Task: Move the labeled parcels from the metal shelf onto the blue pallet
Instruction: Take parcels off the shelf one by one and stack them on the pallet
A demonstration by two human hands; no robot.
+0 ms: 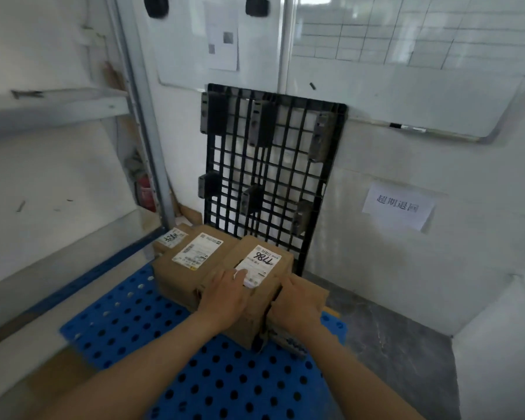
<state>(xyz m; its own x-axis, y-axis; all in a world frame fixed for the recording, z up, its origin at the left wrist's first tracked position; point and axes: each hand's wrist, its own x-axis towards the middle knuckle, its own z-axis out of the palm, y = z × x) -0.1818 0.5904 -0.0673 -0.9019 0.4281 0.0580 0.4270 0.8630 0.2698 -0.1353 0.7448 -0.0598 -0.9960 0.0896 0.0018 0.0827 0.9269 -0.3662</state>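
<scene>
On the floor, filling the near ground, lies the blue pallet (212, 383), and the task's things already sit at its far end. A broad parcel (188, 268) lies at the pallet's far left with a smaller parcel (172, 237) behind it. The numbered parcel (235, 259) stands touching the broad one's right side.

This is the setting-down step. The left hand (225, 295) lies flat on top of the numbered parcel, fingers stretched over its label. The right hand (294, 307) curls over that parcel's right edge and seems to grip it, though blur makes the hold uncertain. A low brown parcel (314, 291) lies under that hand at the pallet's right edge.

By my judgement the next move calls for seating the numbered parcel square against its neighbour, letting go, and turning back for another. The near half of the pallet offers room for more.

Above and beyond the pallet a whiteboard (406, 71) covers the wall. The metal shelf (55, 107) runs along the pallet's left side; no parcels show on the part in view. A black pallet (270, 165) leans upright on the wall just behind the parcels, so anything pushed further back would meet it. Right of the blue pallet a paper sign (399, 206) hangs on the wall. Behind the shelf post stands a red fire extinguisher (146, 192).
</scene>
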